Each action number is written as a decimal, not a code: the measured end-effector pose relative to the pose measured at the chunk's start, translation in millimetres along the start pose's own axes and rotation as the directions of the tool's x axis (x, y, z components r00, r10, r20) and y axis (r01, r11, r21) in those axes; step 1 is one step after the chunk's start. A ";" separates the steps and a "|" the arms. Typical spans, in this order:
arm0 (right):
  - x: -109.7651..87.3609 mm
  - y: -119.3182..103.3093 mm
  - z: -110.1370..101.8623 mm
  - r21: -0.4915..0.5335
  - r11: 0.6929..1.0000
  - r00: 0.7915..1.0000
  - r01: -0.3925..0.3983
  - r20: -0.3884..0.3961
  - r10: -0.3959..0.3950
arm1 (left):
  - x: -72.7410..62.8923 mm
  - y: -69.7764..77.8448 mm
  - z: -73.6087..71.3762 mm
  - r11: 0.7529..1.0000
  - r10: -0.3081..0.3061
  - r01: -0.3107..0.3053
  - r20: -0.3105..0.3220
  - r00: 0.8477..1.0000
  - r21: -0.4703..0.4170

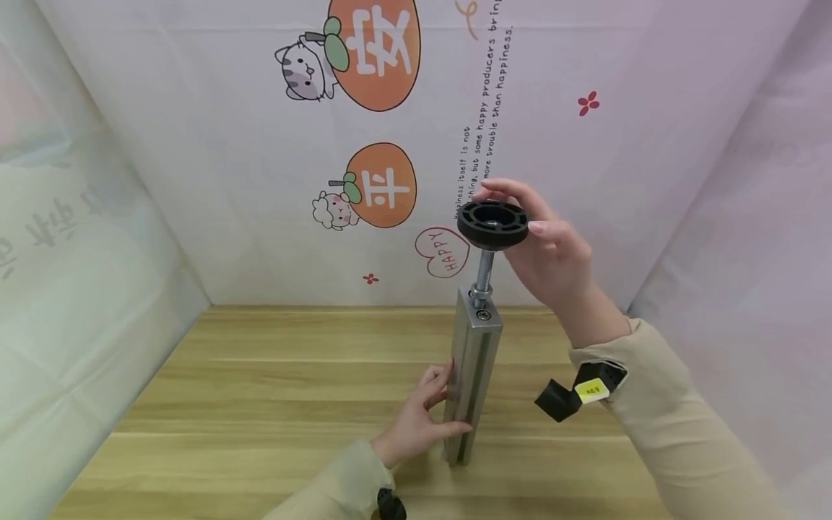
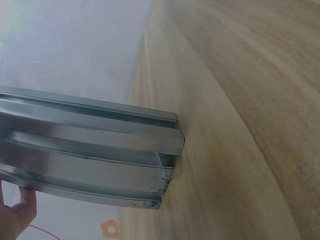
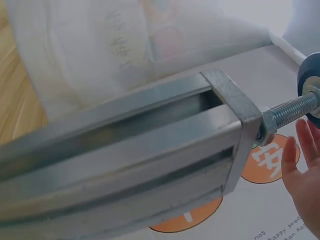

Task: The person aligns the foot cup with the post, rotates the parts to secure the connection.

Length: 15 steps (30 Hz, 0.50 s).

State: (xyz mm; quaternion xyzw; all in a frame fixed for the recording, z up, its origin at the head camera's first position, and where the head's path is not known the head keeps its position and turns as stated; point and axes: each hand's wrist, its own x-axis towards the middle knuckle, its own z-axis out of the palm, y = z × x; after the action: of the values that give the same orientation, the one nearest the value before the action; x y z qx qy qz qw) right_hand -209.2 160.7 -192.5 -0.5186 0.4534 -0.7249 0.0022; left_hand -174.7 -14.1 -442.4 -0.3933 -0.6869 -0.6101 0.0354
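An aluminium profile (image 1: pixel 473 375) stands upright on the wooden table. From its top end plate rises a threaded rod (image 1: pixel 484 271) with a nut (image 1: pixel 482 291), carrying a round black levelling foot (image 1: pixel 492 237). Low on the profile my left hand (image 1: pixel 419 426) grips it, thumb on the near side and fingers on the far left side. My right hand (image 1: pixel 552 260) holds the foot's rim between thumb and fingers. In the right wrist view the rod (image 3: pixel 295 110) shows its thread. The profile's lower end (image 2: pixel 167 172) meets the table in the left wrist view.
The wooden tabletop (image 1: pixel 273 390) ends at a printed white cloth wall (image 1: pixel 260 238) behind. Cloth walls also stand at the left (image 1: pixel 84 238) and right (image 1: pixel 741 238). Black camera mounts sit on both wrists, one with a yellow label (image 1: pixel 591 391).
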 end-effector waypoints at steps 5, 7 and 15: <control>6.0 3.1 -3.0 0.323 0.944 0.994 -0.061 0.107 0.028 | 1.0 1.1 1.0 1.000 0.022 -0.022 -0.012 1.000 -0.001; 9.4 4.3 -3.2 0.392 0.917 0.990 -0.080 0.137 0.028 | 1.7 1.7 0.9 1.000 0.022 -0.022 -0.013 1.000 -0.004; 16.5 7.0 1.1 0.433 0.900 0.986 -0.055 0.164 -0.018 | 0.6 1.0 0.9 1.000 -0.018 0.018 -0.003 1.000 -0.011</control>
State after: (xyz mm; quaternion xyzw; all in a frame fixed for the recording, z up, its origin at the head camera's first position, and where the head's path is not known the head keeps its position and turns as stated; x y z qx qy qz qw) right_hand -219.3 148.1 -184.6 -0.5583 0.2830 -0.7628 0.1623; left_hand -174.2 -13.0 -441.5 -0.3865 -0.6870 -0.6147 0.0288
